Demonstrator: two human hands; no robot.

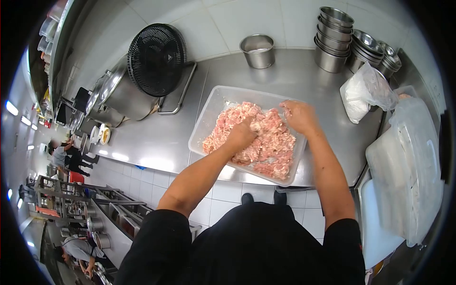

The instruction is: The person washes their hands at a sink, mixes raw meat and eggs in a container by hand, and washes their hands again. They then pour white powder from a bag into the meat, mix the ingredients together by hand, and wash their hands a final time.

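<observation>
Pale pink minced meat (278,137) is heaped in a translucent plastic tub (202,124) on the steel counter. My left hand (241,137) presses into the middle of the heap, its fingers curled and partly buried in the meat. Over the tub's upper right corner is my right hand (300,117), with bent fingers pointing inward and bits of meat on them. What those fingers enclose, if anything, is hidden. Some meat sticks to the bare upper left floor of the tub.
A steel pot (258,51) stands behind the tub; stacked steel pots (332,42) and a white plastic bag (363,92) are at right. Clear plastic containers (403,166) line the right edge. A black fan (157,60) and large stockpot (130,95) are at left. Other people (78,249) appear far left.
</observation>
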